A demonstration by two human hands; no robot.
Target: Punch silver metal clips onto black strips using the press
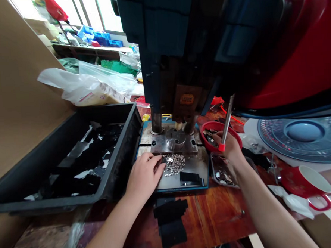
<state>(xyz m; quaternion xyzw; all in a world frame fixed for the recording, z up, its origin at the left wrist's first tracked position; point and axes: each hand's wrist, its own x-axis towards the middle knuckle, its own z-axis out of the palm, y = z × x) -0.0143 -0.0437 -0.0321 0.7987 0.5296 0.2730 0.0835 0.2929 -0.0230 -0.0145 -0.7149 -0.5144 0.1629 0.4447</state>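
Note:
My left hand (144, 174) rests at the left edge of a pile of small shiny metal pieces (174, 164) on the press's base plate (165, 184). Its thumb and forefinger are apart, their tips beside the pile. Behind the pile is a bolted steel block with a round die (175, 138). My right hand (231, 148) reaches over the rim of a red bowl (216, 126) containing flat pieces. A metal lever (228, 122) with a red tip crosses in front of that hand and partly hides its fingers. A black strip (191, 178) lies at the plate's front right.
A big black crate (119, 156) with dark and pale scraps stands left. The blue press body (162, 30) rises overhead. A clear tray (221, 173) sits below my right hand. Farther right are a red mug (300, 181) and a fan (303, 138). Black strips (171, 221) lie on the table front.

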